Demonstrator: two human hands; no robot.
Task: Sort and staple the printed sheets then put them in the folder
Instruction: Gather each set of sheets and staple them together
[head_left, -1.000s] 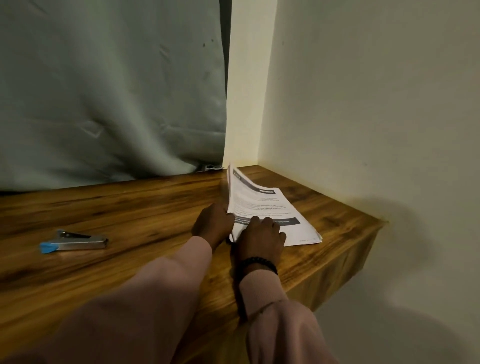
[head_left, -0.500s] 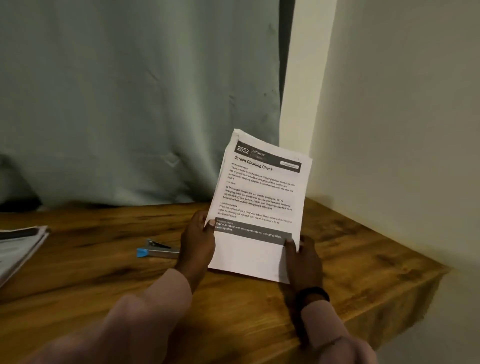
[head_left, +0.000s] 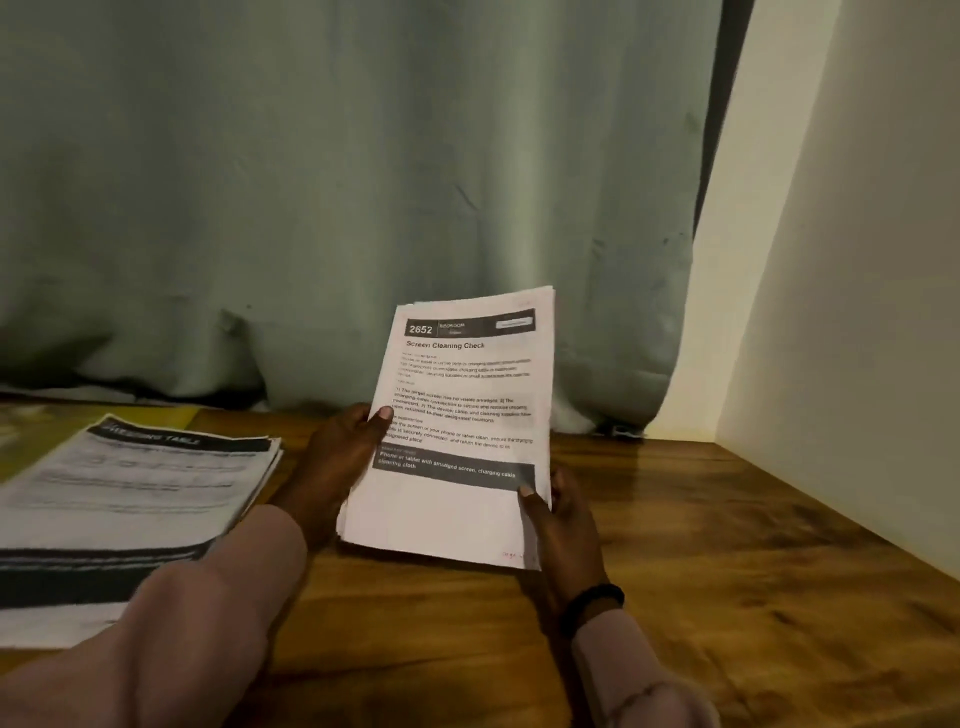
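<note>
Sheets held upright over the table
Left hand (head_left: 332, 462) and right hand (head_left: 563, 525) grip the printed sheets (head_left: 457, 431) by their side edges above the wooden table (head_left: 727, 545); another stack (head_left: 119, 499) lies at left.

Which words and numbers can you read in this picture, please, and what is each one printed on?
On the top sheet of the held stack, gripped by the left hand and right hand:
"2652"
"BEDROOM"
"Screen Cleaning Check"
"Phone or tablet with smudged screen, charging cable, cleaning cloth"
Its small body text is too blurred to quote reliably.
Second stack on the table: header too blurred to read.
</note>
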